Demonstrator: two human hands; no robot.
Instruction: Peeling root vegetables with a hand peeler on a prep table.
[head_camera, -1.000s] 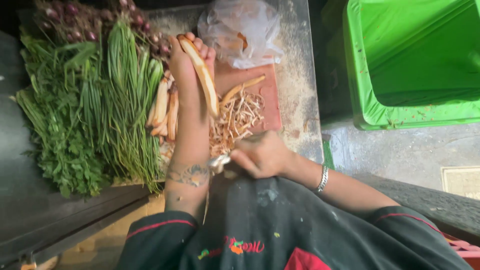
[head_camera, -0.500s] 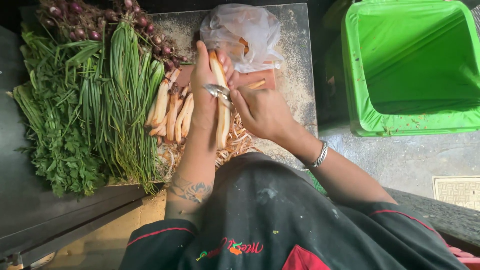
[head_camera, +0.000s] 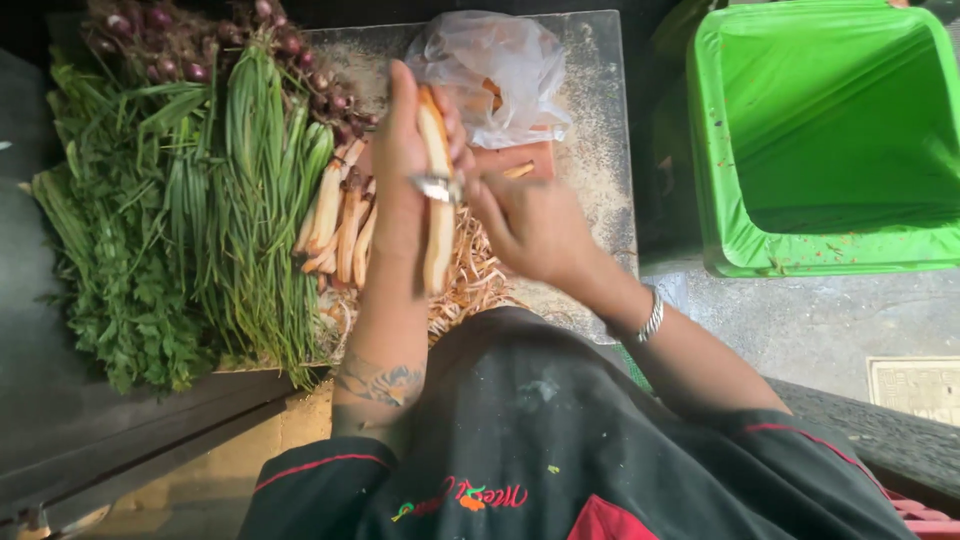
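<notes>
The left hand (head_camera: 405, 175) is closed around a long pale-orange carrot (head_camera: 438, 200), holding it lengthwise above the work surface, with the fingers wrapped over its upper half. The right hand (head_camera: 530, 225) is curled around a small metal peeler (head_camera: 437, 187) whose blade lies across the carrot about a third of the way down; the grip itself is blurred, so how the fingers sit on the handle cannot be told. Judging by this, the step in hand is peeling, mid-stroke along the root. Directly under both hands lies a heap of thin orange shavings (head_camera: 470, 280), and just left of the left hand several already pale, peeled carrots (head_camera: 335, 225) lie side by side. Beyond the fingertips sits a crumpled clear plastic bag (head_camera: 500, 70) on a reddish cutting board (head_camera: 525, 158). Further left are bundles of green chives (head_camera: 255, 200) and leafy herbs (head_camera: 110, 260). A bright green plastic bin (head_camera: 830, 140) stands well off to the right. The next move would probably call for turning the carrot in the left palm to present an unpeeled face, keeping the blade clear of the thumb.
</notes>
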